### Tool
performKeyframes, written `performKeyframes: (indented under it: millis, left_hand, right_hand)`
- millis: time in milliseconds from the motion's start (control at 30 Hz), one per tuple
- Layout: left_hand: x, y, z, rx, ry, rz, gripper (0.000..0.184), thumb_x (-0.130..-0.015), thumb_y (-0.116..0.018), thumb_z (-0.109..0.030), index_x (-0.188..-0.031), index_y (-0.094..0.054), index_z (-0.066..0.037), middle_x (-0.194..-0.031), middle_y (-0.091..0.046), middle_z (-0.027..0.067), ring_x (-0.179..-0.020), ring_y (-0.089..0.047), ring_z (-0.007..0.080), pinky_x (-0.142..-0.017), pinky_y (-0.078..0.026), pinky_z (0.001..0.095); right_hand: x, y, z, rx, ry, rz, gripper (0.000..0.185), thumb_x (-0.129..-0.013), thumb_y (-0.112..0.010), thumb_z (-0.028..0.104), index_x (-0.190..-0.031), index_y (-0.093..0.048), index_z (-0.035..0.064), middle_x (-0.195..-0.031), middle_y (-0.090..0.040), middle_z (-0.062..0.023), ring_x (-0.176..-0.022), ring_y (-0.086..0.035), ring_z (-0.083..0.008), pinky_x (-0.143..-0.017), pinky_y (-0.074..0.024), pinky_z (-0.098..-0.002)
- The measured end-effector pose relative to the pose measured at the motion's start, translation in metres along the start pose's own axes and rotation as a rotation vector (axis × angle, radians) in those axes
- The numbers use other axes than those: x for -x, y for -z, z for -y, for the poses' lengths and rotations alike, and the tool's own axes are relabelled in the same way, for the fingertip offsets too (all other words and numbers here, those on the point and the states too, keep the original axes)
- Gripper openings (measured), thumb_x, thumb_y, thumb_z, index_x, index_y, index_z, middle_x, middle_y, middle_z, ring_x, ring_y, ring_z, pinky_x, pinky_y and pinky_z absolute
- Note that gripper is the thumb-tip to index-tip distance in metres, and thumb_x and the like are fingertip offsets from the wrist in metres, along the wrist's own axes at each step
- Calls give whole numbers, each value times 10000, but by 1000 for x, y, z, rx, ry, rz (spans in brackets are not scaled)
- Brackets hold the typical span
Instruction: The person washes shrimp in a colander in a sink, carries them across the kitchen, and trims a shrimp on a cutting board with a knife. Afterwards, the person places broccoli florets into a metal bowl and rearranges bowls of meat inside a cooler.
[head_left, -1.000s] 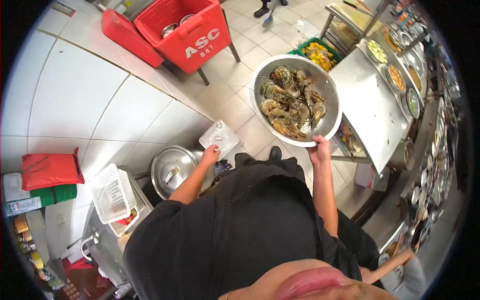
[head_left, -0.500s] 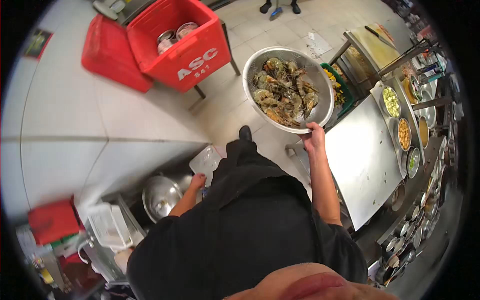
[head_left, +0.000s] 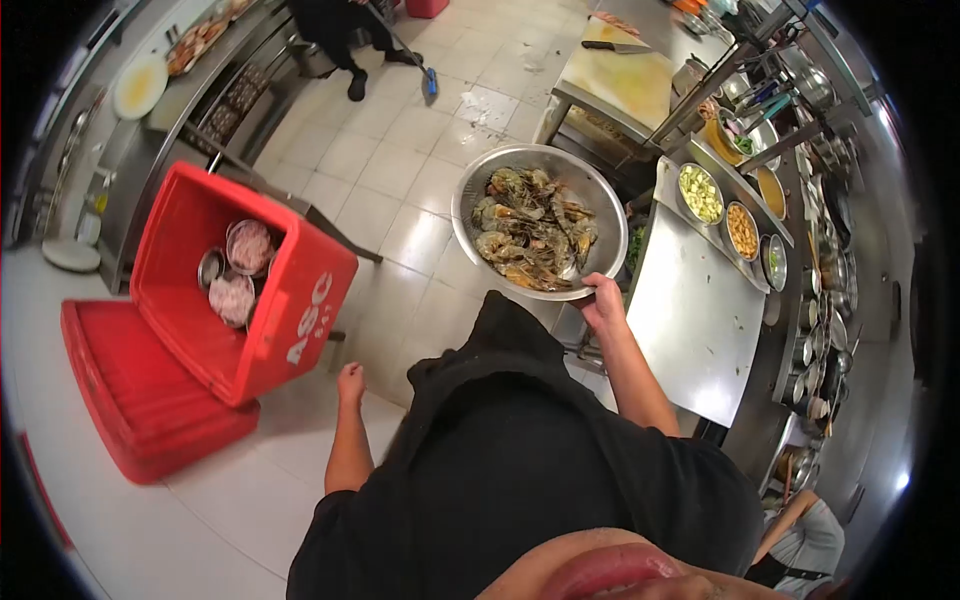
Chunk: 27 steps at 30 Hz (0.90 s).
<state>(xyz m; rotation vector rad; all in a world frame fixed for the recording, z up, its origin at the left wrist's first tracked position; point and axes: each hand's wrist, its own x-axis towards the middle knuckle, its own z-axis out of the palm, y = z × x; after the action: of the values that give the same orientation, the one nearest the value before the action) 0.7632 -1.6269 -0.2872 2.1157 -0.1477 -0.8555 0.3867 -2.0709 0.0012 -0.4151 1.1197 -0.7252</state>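
Note:
My right hand (head_left: 602, 302) grips the near rim of a wide perforated metal colander (head_left: 466, 215), held out over the floor. Several raw shrimp (head_left: 530, 225) lie heaped inside it. My left hand (head_left: 351, 383) hangs at the left with its fingers curled closed; whatever may be inside them is too small to make out. Left of that hand stands an open red cooler box (head_left: 325, 260) with several metal bowls of pink meat (head_left: 250, 247) inside, its red lid (head_left: 160, 415) tilted down beside it.
A steel table (head_left: 690, 320) stands to the right, with bowls of chopped vegetables (head_left: 700, 194) along its far edge. Beyond are a cutting board (head_left: 620, 85) and knife (head_left: 615, 46). One person (head_left: 345, 30) holds a broom (head_left: 430, 82) ahead; another person (head_left: 810, 545) is at lower right.
The view has moved forward past the sink and swung left. The cooler now sits nearer, beside my left hand. My right hand still carries the colander, now lower in view.

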Motion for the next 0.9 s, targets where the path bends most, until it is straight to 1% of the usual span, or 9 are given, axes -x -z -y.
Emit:
performKeyframes:
  millis: [100, 167, 267, 433, 467, 533, 667, 833, 900]
  left_hand:
    - [-37, 4, -60, 33, 87, 97, 279, -891, -586, -145, -1139, -559, -21, -774, -583, 41, -556, -535, 134, -441, -420, 276]
    - [-81, 0, -61, 32, -6, 92, 309, -865, -610, -170, -1133, -594, -18, -810, -628, 72, -596, -568, 131, -487, -450, 272]
    - [-64, -19, -137, 75, 116, 137, 282, -865, -609, -162, -1114, -594, -31, -782, -621, 65, -570, -562, 129, -477, -449, 274]
    - [-57, -14, -208, -264, 82, 219, 274, -878, -596, -160, -1124, -580, -40, -760, -609, 44, -573, -562, 128, -482, -453, 272]
    - [-59, -13, -223, -331, 90, 225, 272, -879, -595, -159, -1123, -579, -40, -760, -607, 40, -572, -560, 126, -484, -452, 271]
    - [-110, -21, -186, -81, 159, 269, 262, -879, -592, -158, -1113, -582, -41, -768, -605, 34, -578, -558, 122, -493, -455, 267]
    - [-143, -43, -229, 62, 229, 168, 255, -881, -583, -148, -1113, -575, -42, -778, -599, 22, -605, -556, 113, -510, -456, 259]
    - [-212, -64, -270, 70, 212, 267, 338, -878, -583, -138, -1192, -552, -18, -862, -609, 57, -617, -555, 110, -500, -443, 250]
    - [-243, -70, -315, -20, 194, 331, 348, -895, -549, -133, -1223, -507, -25, -788, -577, 39, -605, -536, 109, -504, -442, 259]
  right_hand:
    - [-37, -19, 5, -43, 45, -71, 282, -757, -485, 43, -1025, -506, -40, -1027, -565, -175, -939, -587, -350, -845, -514, -530]
    - [-78, -31, 17, -111, 59, -56, 157, -759, -494, 52, -904, -532, 4, -979, -568, -150, -887, -586, -328, -827, -517, -513]
    - [-104, -44, 50, -187, 129, -83, 63, -770, -506, 56, -827, -529, 41, -916, -550, -117, -832, -571, -290, -776, -518, -480]
    - [-154, -58, 90, -284, 207, -3, 286, -749, -522, 19, -1025, -531, -53, -1036, -594, -156, -965, -589, -330, -864, -493, -521]
    - [-168, -59, 97, -264, 256, -22, 484, -729, -517, 8, -1205, -450, -56, -1160, -543, -168, -1042, -558, -332, -919, -468, -499]
    - [-187, -72, 125, -248, 281, -55, 295, -761, -523, 36, -1042, -513, -55, -1038, -580, -163, -987, -581, -344, -879, -489, -526]
    - [-207, -92, 148, -290, 272, -96, 462, -737, -502, 9, -1194, -450, -30, -1145, -528, -165, -1065, -545, -354, -915, -458, -579]
    - [-231, -121, 168, -352, 391, -112, 634, -719, -494, 28, -1340, -370, 3, -1301, -474, -206, -1196, -471, -438, -980, -390, -649]
    - [-238, -125, 175, -358, 439, -89, 661, -716, -488, 33, -1361, -346, 1, -1334, -450, -215, -1221, -448, -450, -981, -383, -660]
